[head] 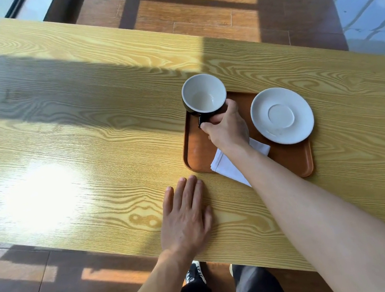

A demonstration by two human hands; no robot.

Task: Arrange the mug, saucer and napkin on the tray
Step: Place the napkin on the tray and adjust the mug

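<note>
A brown tray (289, 160) lies on the right half of the wooden table. My right hand (227, 127) grips the handle of the mug (203, 94), black outside and white inside, at the tray's far left corner; whether the mug rests on the tray or hangs just above it, I cannot tell. A white saucer (282, 115) sits on the tray's far right side. A folded white napkin (227, 165) lies at the tray's near edge, partly under my right forearm. My left hand (187, 218) rests flat on the table, just near of the tray, fingers spread.
The yellow wood-grain table (84, 137) stretches to the left with a bright sun patch. Its near edge runs just behind my left wrist. Wooden floor lies beyond the far edge, and my legs and a shoe show below.
</note>
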